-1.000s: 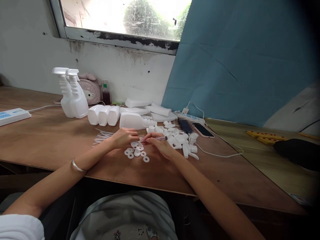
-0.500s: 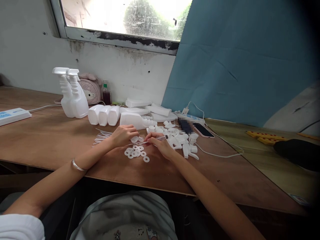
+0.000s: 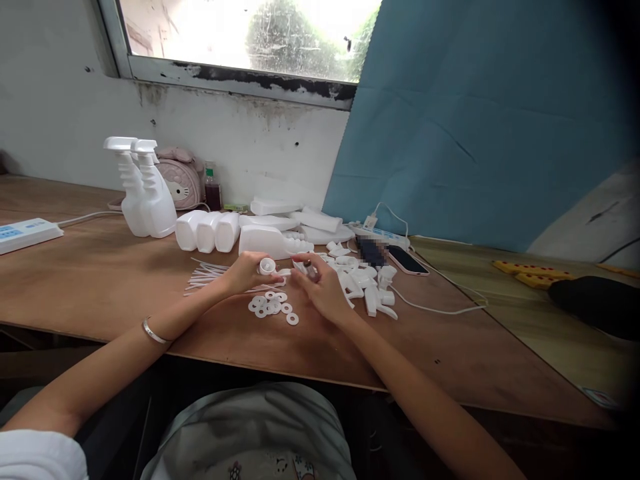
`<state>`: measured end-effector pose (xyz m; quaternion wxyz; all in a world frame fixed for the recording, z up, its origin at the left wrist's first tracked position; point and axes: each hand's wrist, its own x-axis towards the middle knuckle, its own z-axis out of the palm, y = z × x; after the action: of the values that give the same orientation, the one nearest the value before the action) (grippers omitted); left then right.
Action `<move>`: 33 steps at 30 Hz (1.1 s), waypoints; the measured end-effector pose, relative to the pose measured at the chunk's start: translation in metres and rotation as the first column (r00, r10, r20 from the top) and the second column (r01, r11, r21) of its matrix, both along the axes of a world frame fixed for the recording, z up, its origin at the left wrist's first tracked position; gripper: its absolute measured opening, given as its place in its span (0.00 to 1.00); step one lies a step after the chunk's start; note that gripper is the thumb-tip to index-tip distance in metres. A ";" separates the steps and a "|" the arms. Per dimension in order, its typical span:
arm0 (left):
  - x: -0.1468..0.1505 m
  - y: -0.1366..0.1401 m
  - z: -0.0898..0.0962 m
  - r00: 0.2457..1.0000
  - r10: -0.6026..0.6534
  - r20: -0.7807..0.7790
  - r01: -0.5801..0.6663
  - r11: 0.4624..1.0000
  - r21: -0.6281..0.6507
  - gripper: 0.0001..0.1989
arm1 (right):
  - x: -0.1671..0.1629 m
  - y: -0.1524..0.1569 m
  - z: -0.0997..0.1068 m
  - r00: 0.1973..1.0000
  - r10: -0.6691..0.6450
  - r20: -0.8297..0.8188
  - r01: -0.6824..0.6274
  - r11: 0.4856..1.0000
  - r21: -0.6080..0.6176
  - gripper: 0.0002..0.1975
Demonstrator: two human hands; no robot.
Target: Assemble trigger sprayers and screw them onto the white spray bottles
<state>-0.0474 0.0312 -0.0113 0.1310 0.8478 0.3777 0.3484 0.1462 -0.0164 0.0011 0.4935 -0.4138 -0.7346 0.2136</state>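
- The white sprayer part [image 3: 267,267] is above the surface [image 3: 350,353], just behind the loose rings, its round mouth facing the person, probably so that they can look into it.
- The left hand [image 3: 245,273] has its fingers closed round that part, leaving the mouth uncovered.
- The right hand [image 3: 323,287] is just beside it, fingers curled round a slim pen-like tool [image 3: 312,271], apparently tucked in the grip to free the fingertips; whether they also pinch a white piece, I can't tell.
- Flat white rings [image 3: 273,305] lie loosely heaped in front of the hands, within easy reach, I'd judge.
- Thin white tubes [image 3: 203,277] lie fanned out by the left wrist; a heap of white spray heads [image 3: 367,280] lies beyond the right hand, seemingly sorted by kind.
- Behind the hands, white bottles [image 3: 263,241] lie on their sides, which would stop them toppling; I can't make out any contents.
- Two spray bottles [image 3: 150,207] stand upright at the left with heads fitted; their cloudy walls hide whether they hold anything.
- By the wall, a small green-capped bottle [image 3: 213,193] holds dark liquid, beside a pink bag [image 3: 181,180] whose inside doesn't show.
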 end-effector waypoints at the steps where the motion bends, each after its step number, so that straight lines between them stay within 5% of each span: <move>1: 0.001 0.000 0.000 1.000 -0.015 -0.002 0.014 0.999 -0.039 0.21 | -0.002 -0.001 -0.002 0.996 -0.016 0.085 0.009 0.997 0.082 0.12; 4: 0.003 -0.003 0.000 0.996 -0.083 0.013 0.084 0.991 -0.107 0.21 | -0.005 0.001 -0.012 0.952 -0.027 0.306 -0.025 0.986 0.164 0.06; 8: 0.006 -0.008 0.000 0.986 -0.158 0.060 0.167 0.966 -0.200 0.23 | -0.003 0.007 -0.020 0.896 -0.086 0.436 0.016 0.987 0.162 0.15; 16: 0.003 0.000 -0.004 0.982 -0.046 0.181 0.088 0.970 -0.228 0.28 | 0.002 0.003 -0.008 0.916 0.065 0.395 -0.106 0.991 0.082 0.06; 24: 0.002 0.008 -0.005 0.955 -0.050 0.292 0.146 0.938 -0.314 0.29 | 0.010 0.014 -0.012 0.873 -0.165 0.460 0.071 0.974 0.215 0.09; 28: -0.009 0.013 -0.005 0.999 -0.041 0.013 0.043 0.966 -0.257 0.32 | 0.011 0.015 -0.012 0.712 -0.282 0.643 0.154 0.956 0.249 0.11; 33: -0.019 0.013 -0.002 0.937 -0.020 -0.349 -0.053 0.979 -0.199 0.37 | 0.007 0.011 -0.011 0.422 -0.284 0.861 0.186 0.956 0.225 0.14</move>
<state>-0.0668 0.0437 -0.0135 0.1458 0.8747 0.4361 0.1528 0.1531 -0.0049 -0.0097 0.0835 -0.5387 -0.8268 -0.1387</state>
